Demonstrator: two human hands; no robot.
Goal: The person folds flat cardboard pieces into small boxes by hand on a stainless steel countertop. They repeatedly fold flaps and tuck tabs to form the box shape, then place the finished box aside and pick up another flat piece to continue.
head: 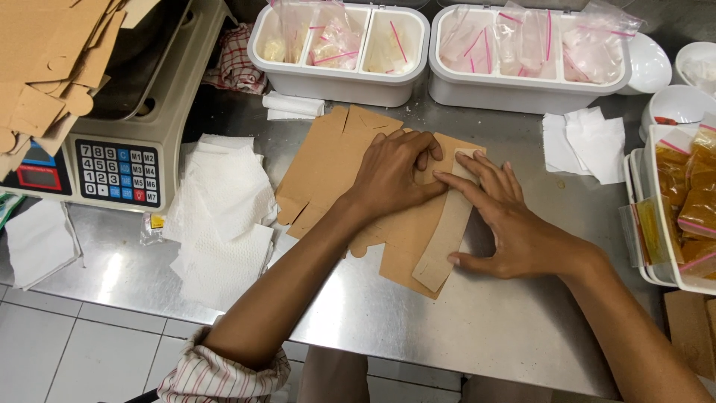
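A flat brown cardboard box blank point(328, 160) lies on the steel table point(447, 321) in front of me. My left hand point(391, 175) presses down on its middle with fingers curled. My right hand point(507, 220) lies flat beside it, fingers spread over a folded cardboard flap point(447, 235), index fingertip touching the left hand. Neither hand grips anything; both push the cardboard against the table.
A digital scale point(123, 153) stands at the left under a stack of cardboard blanks point(45, 67). White paper sheets point(224, 216) lie beside it. Two white bins point(339, 45) point(529, 56) of small plastic bags sit at the back. A tray of orange sauce bags point(690, 201) is at the right.
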